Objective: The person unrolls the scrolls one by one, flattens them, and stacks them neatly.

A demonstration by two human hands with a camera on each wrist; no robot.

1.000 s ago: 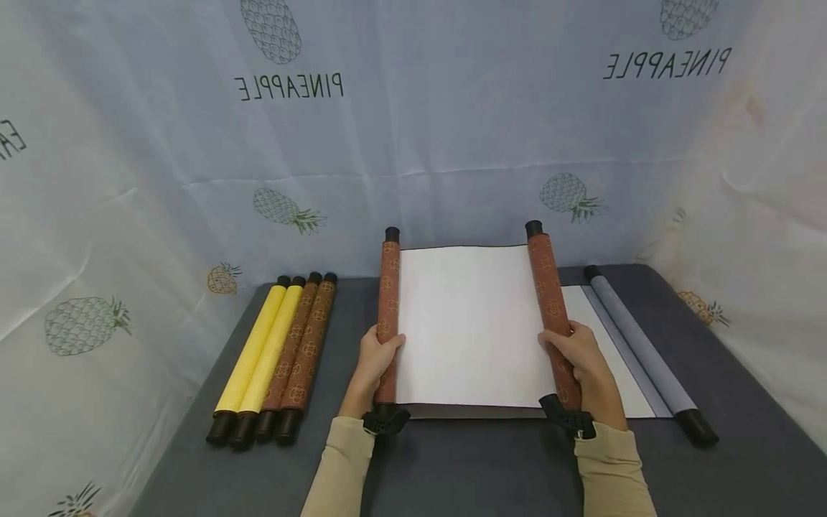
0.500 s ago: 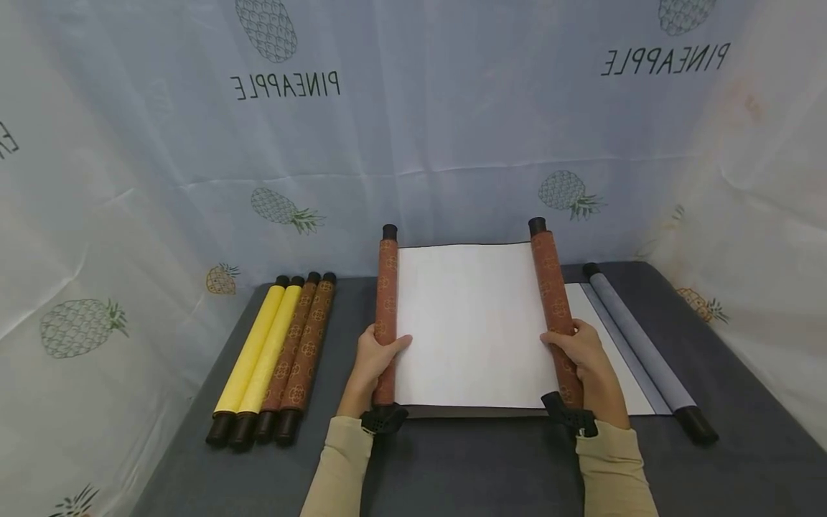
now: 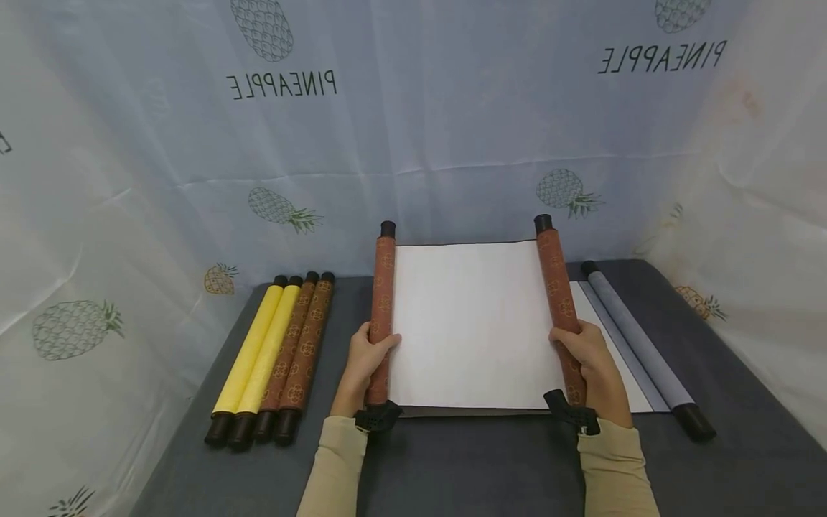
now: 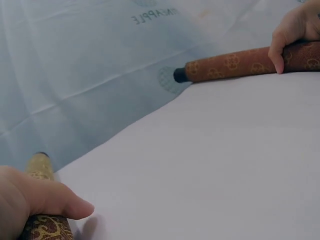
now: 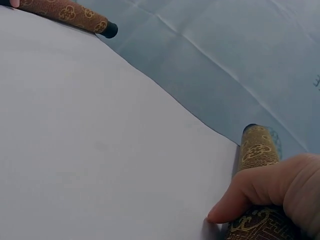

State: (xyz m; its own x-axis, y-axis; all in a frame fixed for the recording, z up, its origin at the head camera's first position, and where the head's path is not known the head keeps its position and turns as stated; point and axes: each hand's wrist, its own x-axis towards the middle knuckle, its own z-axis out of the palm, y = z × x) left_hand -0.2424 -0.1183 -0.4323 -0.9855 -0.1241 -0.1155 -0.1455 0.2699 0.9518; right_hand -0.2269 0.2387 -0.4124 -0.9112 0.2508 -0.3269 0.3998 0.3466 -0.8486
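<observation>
Between my hands stretches a scroll with blank white paper (image 3: pixel 474 323) and two brown, gold-patterned rolled ends tipped in black. My left hand (image 3: pixel 366 357) grips the left roll (image 3: pixel 383 276), its thumb lying over the paper's edge. Around the right roll (image 3: pixel 556 280) curls my right hand (image 3: pixel 589 352), thumb on the inner side. In the left wrist view the left thumb (image 4: pixel 65 200) crosses the near roll, and the other roll (image 4: pixel 230 65) lies beyond. The right wrist view shows the right thumb (image 5: pixel 235 197) pressed at the paper's border. The fingers behind the rolls are hidden.
Two yellow scrolls (image 3: pixel 252 348) and two brown scrolls (image 3: pixel 309 352) lie side by side at the left of the dark grey table (image 3: pixel 478 467). A grey scroll (image 3: pixel 639 334), partly unrolled, lies at the right, partly behind my right arm. A pineapple-print curtain (image 3: pixel 452 129) hangs behind.
The two rolls have moved farther apart, the left one leftward and the right one rightward, so more white paper shows between them. Both hands have kept their grip.
</observation>
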